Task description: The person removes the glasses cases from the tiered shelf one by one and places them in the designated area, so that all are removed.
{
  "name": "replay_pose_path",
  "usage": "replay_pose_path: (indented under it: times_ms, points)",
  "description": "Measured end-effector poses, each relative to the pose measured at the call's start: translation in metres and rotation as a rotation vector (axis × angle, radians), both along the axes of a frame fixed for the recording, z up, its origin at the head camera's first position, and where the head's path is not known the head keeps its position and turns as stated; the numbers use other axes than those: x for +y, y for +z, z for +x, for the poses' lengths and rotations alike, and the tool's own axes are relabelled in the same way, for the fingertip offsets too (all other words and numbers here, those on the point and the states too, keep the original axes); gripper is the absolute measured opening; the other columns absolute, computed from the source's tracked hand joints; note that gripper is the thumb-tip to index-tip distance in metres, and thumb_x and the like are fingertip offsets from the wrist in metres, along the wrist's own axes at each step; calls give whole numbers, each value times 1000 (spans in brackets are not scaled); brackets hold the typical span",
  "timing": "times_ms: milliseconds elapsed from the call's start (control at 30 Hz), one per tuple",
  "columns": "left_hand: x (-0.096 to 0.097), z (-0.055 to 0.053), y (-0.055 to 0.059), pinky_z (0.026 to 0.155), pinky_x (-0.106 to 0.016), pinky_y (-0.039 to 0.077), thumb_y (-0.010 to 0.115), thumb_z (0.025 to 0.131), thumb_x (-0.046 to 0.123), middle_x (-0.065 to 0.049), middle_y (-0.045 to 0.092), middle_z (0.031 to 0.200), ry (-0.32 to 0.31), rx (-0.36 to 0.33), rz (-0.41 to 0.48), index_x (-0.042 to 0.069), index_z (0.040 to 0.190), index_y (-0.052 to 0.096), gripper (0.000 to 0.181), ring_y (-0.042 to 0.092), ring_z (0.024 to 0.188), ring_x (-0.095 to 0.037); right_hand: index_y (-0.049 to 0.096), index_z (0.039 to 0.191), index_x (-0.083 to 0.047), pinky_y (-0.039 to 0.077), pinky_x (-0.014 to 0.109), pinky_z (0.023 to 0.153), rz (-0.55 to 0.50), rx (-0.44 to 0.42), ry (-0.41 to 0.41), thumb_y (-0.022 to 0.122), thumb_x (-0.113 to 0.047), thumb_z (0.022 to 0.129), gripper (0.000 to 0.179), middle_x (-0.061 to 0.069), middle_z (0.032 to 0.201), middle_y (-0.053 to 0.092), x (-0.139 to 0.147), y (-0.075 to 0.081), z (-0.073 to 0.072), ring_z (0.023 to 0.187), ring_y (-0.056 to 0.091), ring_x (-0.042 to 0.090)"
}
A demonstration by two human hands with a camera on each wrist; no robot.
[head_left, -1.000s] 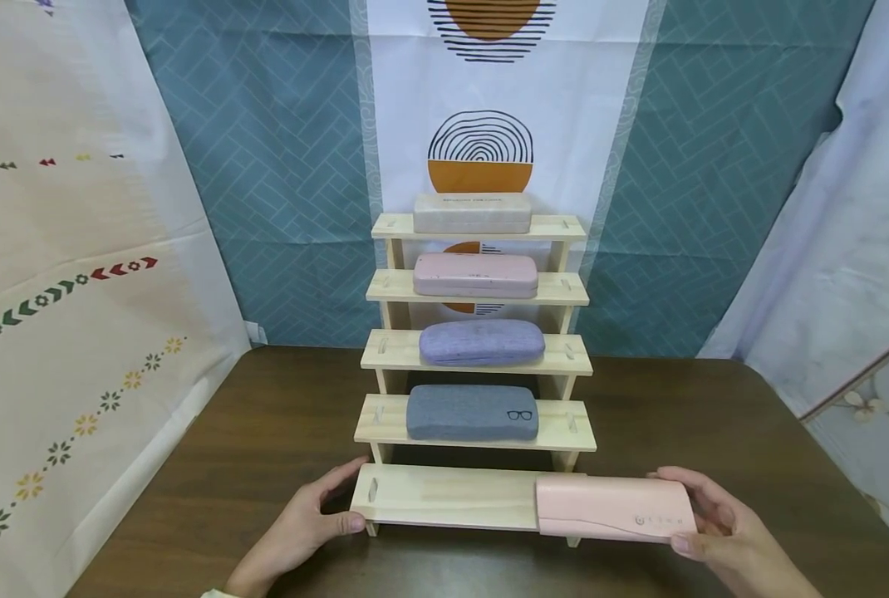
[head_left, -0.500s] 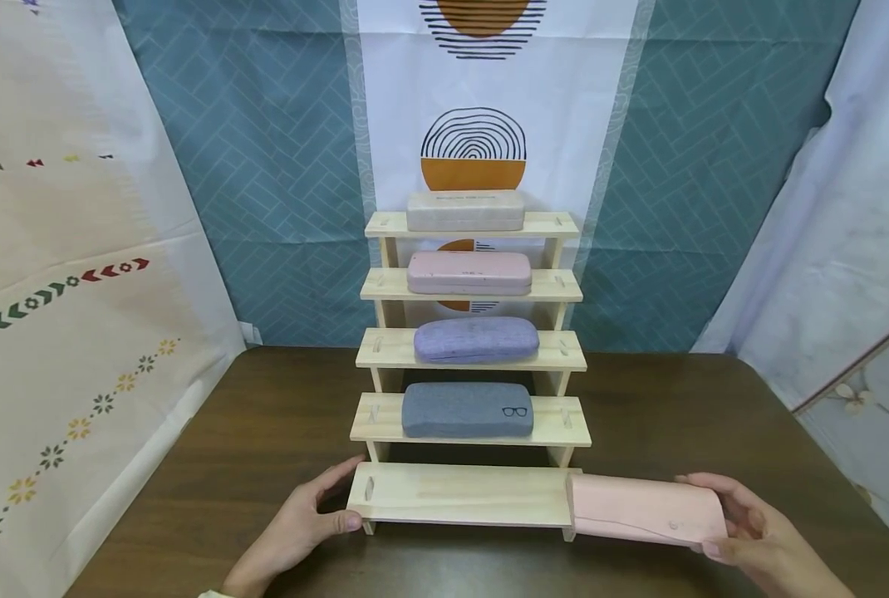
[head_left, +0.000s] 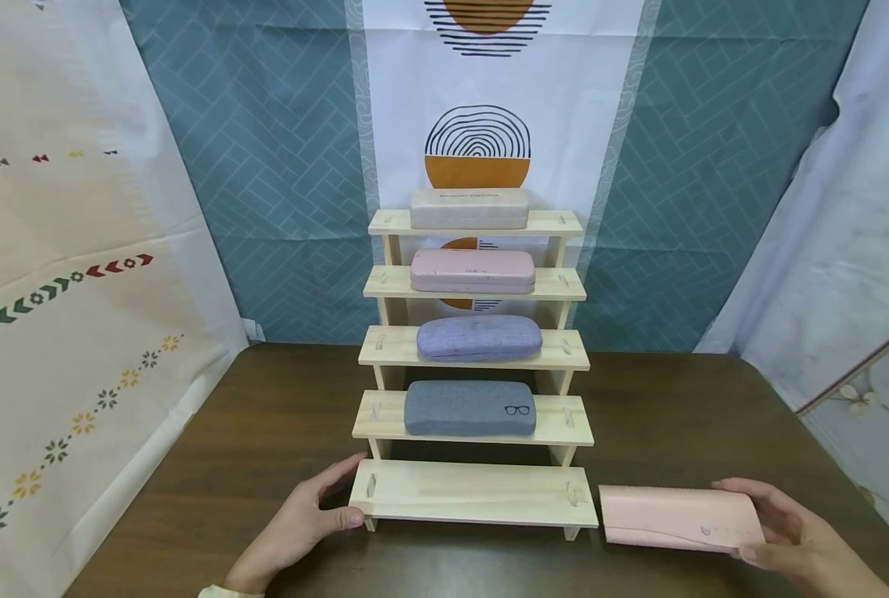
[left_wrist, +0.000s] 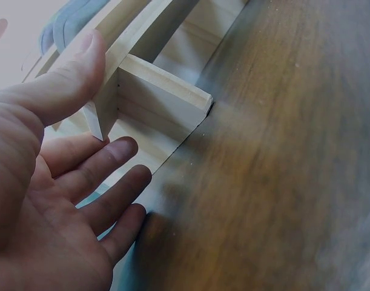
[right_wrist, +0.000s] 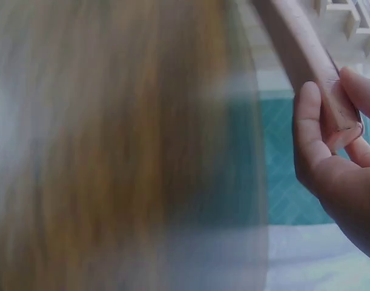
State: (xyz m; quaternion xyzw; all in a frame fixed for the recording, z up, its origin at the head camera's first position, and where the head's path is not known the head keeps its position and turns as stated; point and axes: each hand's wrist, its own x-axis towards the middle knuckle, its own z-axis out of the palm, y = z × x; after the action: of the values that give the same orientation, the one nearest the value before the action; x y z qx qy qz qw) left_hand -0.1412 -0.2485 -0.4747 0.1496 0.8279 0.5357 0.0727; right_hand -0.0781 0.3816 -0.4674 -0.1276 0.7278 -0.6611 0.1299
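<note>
A stepped wooden stand (head_left: 474, 492) holds one glasses case on each of its upper four shelves; the lowest shelf is bare. My left hand (head_left: 306, 519) grips that shelf's left end, thumb at the front corner and index finger at the back. In the left wrist view, the other fingers of the left hand (left_wrist: 82, 200) extend loosely beside the stand's leg. To the right of the stand, my right hand (head_left: 788, 536) holds a pale pink glasses case (head_left: 676, 517) by its right end. The right wrist view shows thumb and fingers around the end of the pink case (right_wrist: 330, 91).
On the shelves, top down, sit a beige case (head_left: 469, 209), a pink case (head_left: 473, 271), a purple case (head_left: 479, 339) and a grey-blue case (head_left: 470, 408) with a glasses print. Patterned cloths (head_left: 287, 166) hang behind and beside the brown table (head_left: 280, 399).
My right hand has drawn the pale pink glasses case rightward, from over the lowest shelf's right end to beyond the stand. The left hand stays at the shelf's left end.
</note>
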Motion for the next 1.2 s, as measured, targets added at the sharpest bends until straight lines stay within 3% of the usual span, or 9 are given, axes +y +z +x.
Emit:
replay_pose_path:
  times_ms: [167, 400, 533, 633, 700, 767, 833, 1033, 1200]
  points:
    - [0, 0, 0, 106, -36, 36, 84, 83, 25, -16, 49, 149, 9, -8, -14, 8, 150, 49, 78, 40, 138, -37, 49, 145, -29, 55, 33, 83, 76, 4, 40, 51, 12, 97, 63, -27, 136, 51, 18, -8, -3, 109, 56, 6]
    - [-1, 0, 0, 106, -36, 36, 84, 83, 26, -16, 50, 148, 14, -11, -24, 8, 150, 49, 78, 41, 138, -37, 48, 145, -43, 54, 33, 77, 52, -67, 231, 51, 14, 98, 74, -36, 132, 44, 31, -4, -9, 100, 57, 8]
    - [-1, 0, 0, 105, -35, 37, 83, 83, 26, -17, 50, 148, 8, -9, -23, 7, 150, 48, 78, 41, 138, -37, 44, 151, -40, 54, 33, 73, 167, -100, 210, 58, 9, 97, 74, -47, 126, 30, 36, -2, -8, 100, 56, 0]
    - [0, 0, 0, 107, -42, 35, 84, 83, 25, -16, 50, 148, 14, -15, -18, 8, 150, 49, 78, 41, 138, -37, 38, 157, -26, 54, 32, 76, 345, -67, 163, 64, 1, 96, 71, -9, 149, 41, 36, 0, -6, 107, 59, 3]
    - [1, -1, 1, 107, -50, 34, 84, 83, 25, -17, 50, 148, 12, -14, -19, 7, 150, 49, 77, 40, 138, -38, 34, 158, -19, 55, 32, 75, 454, -40, 135, 68, -4, 95, 73, 33, 152, 30, 36, 1, -5, 109, 63, 20]
    - [1, -1, 2, 107, -54, 33, 84, 83, 25, -17, 49, 149, 15, -20, -18, 7, 150, 49, 78, 40, 138, -37, 34, 158, -17, 55, 31, 73, 569, -10, 107, 72, -9, 92, 77, 58, 138, 6, 34, 2, -4, 107, 64, 31]
    - [1, -1, 2, 107, -51, 34, 84, 82, 26, -16, 49, 149, 18, -26, -22, 8, 150, 49, 78, 40, 138, -37, 34, 158, -18, 55, 30, 72, 620, -1, 88, 74, -10, 91, 78, 58, 138, 7, 32, 2, -4, 105, 62, 47]
    - [0, -1, 1, 106, -38, 36, 84, 82, 25, -15, 50, 149, 23, -30, -23, 8, 150, 49, 78, 40, 138, -35, 37, 156, -17, 56, 32, 71, 725, -7, 29, 78, -15, 88, 80, 56, 140, 17, 24, 5, -3, 100, 64, 51]
    - [1, -1, 2, 107, -45, 35, 84, 83, 25, -15, 50, 149, 23, -27, -20, 8, 150, 49, 78, 41, 138, -36, 41, 152, -38, 52, 29, 55, 790, 42, 28, 77, -20, 90, 74, 28, 93, 61, 21, 6, -1, 66, 63, 16]
